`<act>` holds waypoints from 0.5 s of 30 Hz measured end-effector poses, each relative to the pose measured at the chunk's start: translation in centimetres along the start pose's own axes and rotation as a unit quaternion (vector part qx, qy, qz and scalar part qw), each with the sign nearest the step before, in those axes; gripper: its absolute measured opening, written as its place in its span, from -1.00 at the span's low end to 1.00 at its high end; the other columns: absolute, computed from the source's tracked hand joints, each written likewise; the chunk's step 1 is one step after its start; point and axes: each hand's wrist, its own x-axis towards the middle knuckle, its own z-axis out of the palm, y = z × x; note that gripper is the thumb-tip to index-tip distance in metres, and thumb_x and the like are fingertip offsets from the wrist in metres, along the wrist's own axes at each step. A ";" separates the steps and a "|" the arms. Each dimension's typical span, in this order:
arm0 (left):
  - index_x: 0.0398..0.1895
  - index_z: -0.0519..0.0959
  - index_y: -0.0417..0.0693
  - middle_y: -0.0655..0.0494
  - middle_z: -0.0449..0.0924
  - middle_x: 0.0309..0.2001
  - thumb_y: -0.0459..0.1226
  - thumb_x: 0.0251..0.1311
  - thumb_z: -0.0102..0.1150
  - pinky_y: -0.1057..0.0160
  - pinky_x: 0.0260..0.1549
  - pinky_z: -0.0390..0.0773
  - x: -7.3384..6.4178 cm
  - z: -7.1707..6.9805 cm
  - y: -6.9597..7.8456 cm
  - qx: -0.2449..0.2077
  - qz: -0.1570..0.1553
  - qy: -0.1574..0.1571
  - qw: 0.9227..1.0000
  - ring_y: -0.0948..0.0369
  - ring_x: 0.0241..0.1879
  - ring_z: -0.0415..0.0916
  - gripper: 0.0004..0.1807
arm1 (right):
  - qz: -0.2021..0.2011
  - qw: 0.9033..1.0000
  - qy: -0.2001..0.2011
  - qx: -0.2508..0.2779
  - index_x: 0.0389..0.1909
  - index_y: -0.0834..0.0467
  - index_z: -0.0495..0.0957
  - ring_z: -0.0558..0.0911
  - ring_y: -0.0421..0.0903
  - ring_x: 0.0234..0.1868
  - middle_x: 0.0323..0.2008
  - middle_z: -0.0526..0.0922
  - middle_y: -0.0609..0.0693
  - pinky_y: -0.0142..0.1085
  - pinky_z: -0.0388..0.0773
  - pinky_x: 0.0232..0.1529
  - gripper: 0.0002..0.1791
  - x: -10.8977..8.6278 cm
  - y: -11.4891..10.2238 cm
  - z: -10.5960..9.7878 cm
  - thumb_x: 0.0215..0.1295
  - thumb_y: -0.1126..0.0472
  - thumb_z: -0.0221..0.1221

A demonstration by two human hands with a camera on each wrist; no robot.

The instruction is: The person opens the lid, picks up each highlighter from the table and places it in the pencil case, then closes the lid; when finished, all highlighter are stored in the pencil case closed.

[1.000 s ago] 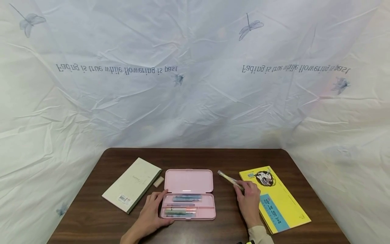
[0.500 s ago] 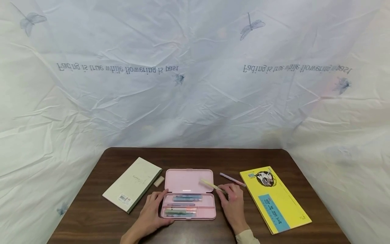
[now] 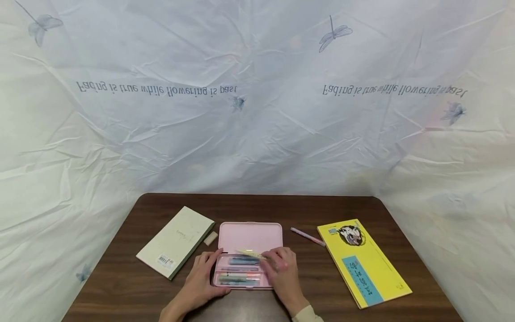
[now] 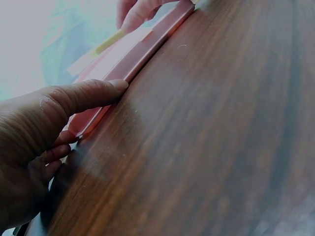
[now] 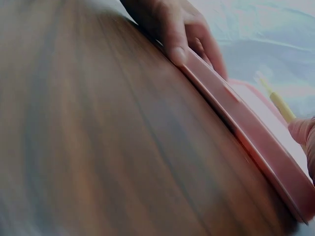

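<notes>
A pink pencil case (image 3: 250, 236) lies with its lid folded back on the dark wooden table. Several pens (image 3: 240, 280) rest in its two compartments. My left hand (image 3: 198, 278) holds the case by its near left corner; in the left wrist view the thumb (image 4: 106, 91) presses the front wall. Above the case, my right hand (image 3: 283, 276) pinches a slim yellow pen (image 3: 250, 254) with a clear end, tilted and pointing left. The right wrist view shows the yellow pen (image 5: 281, 104) over the case, its rear end hidden by the fingers.
A pale purple pen (image 3: 307, 236) lies right of the case, its end near a yellow book (image 3: 378, 264). On the left are a cream notebook (image 3: 175, 241) and a small beige eraser (image 3: 211, 238). A white printed cloth (image 3: 257, 147) hangs behind the table.
My right hand has carried the yellow pen leftward from beside the yellow book to over the case. The purple pen has been left on the table. My left hand has stayed at the corner.
</notes>
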 end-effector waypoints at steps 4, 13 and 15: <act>0.52 0.43 0.04 0.18 0.43 0.17 0.21 -0.26 0.69 0.00 0.01 0.49 -0.1 0.1 0.0 -0.004 0.004 0.002 1.000 0.15 0.19 0.28 0.18 | -0.024 1.000 0.001 0.003 -0.35 0.03 0.77 0.57 -0.13 -0.16 -0.33 0.62 -0.15 -0.07 0.41 0.01 -0.79 0.0 -0.6 0.5 -0.01 0.24 0.58; 0.52 0.43 0.03 0.17 0.44 0.17 0.20 -0.23 0.69 0.01 0.00 0.49 -0.1 -0.2 0.2 -0.006 0.007 0.003 1.000 0.13 0.19 0.29 0.16 | -0.040 0.999 -0.009 0.002 -0.37 0.01 0.80 0.56 -0.12 -0.16 -0.35 0.63 -0.17 -0.06 0.39 -0.01 -0.80 0.1 -0.8 0.6 -0.03 0.21 0.61; 0.54 0.42 0.05 0.17 0.43 0.18 0.21 -0.22 0.68 0.01 0.02 0.49 -0.1 -0.2 0.2 -0.007 0.000 -0.006 1.000 0.13 0.20 0.28 0.17 | -0.040 0.999 -0.015 0.002 -0.38 0.01 0.80 0.56 -0.12 -0.15 -0.35 0.64 -0.18 -0.05 0.39 -0.01 -0.80 0.0 -0.8 0.7 -0.04 0.21 0.61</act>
